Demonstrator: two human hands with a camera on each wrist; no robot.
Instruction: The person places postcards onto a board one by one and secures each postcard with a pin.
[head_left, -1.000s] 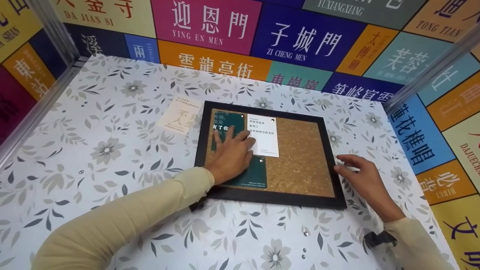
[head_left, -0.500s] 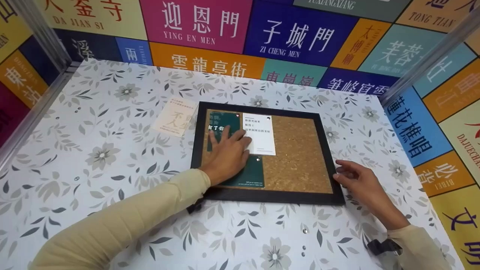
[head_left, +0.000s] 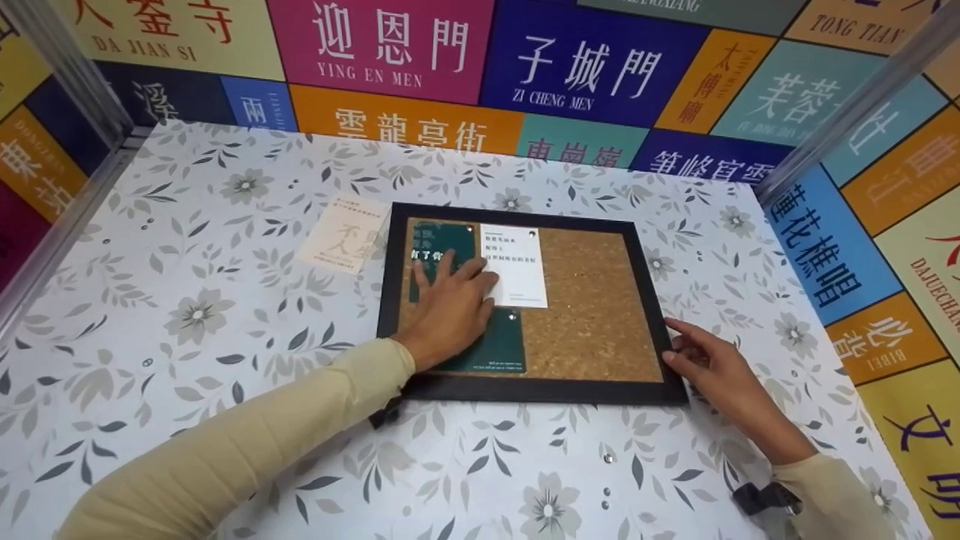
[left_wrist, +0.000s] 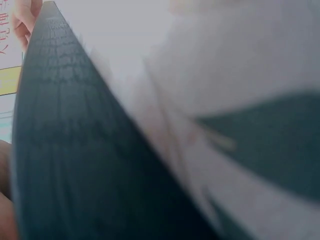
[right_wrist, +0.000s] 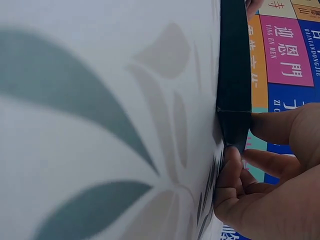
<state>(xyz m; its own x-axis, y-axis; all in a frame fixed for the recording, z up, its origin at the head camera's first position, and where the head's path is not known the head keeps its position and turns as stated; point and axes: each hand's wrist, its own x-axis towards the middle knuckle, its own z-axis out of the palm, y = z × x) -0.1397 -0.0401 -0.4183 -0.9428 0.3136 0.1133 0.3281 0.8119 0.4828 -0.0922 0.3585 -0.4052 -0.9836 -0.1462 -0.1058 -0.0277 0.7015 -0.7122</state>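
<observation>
Lying flat on the flowery table, a cork board is touched at its right edge by the right hand, fingers loosely bent. Farther in, a green card is pressed down by the left hand, fingers straight, beside a white card.

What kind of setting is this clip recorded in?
Probably a small staged recording booth, not a home: walls of coloured place-name panels, metal corner posts, and a table under a floral cloth that holds a framed cork board with pinned cards.
</observation>
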